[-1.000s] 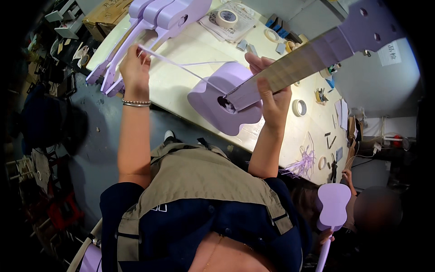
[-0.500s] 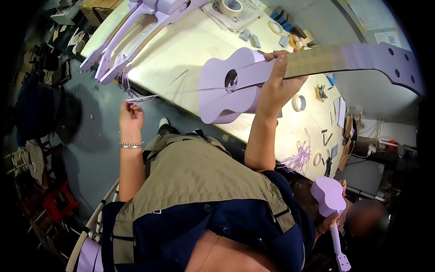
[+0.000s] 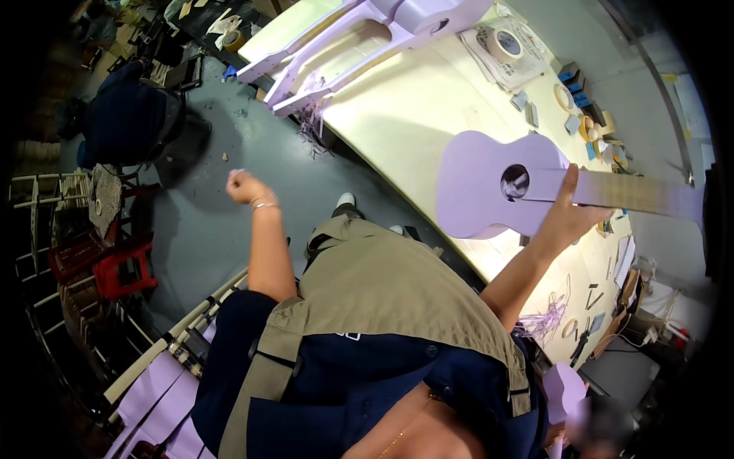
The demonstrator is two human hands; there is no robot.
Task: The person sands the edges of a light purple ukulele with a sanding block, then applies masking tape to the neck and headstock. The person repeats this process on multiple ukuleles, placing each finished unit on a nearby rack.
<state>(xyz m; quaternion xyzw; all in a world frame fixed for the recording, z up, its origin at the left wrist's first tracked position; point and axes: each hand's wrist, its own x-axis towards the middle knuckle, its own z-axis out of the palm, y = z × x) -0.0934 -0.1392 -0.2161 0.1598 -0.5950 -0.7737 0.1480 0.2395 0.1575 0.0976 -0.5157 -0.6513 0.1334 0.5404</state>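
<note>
A lavender ukulele body (image 3: 478,183) with a round sound hole is held face up over the pale worktable (image 3: 397,115). My right hand (image 3: 569,214) is wrapped round its neck near the body, the thumb lying across the front. The neck (image 3: 638,190) carries yellowish tape along it and runs off to the right, its head lost in the dark rim. Something white shows inside the sound hole. Over the grey floor at the left, well away from the ukulele, my left hand (image 3: 248,187) is closed. A small pale bit of tape strip (image 3: 235,173) pokes out at its fingertips.
More lavender ukuleles (image 3: 382,34) lie at the table's far end, with peeled purple strips (image 3: 312,122) hanging by its edge. A tape roll (image 3: 505,46) sits on papers. Red stool (image 3: 126,266) and racked lavender parts (image 3: 157,390) stand left; a co-worker holds another ukulele (image 3: 563,390) lower right.
The long pale strip stretched from the sound hole to my left hand no longer spans them. My view has turned, and the left hand is now farther from the ukulele.
</note>
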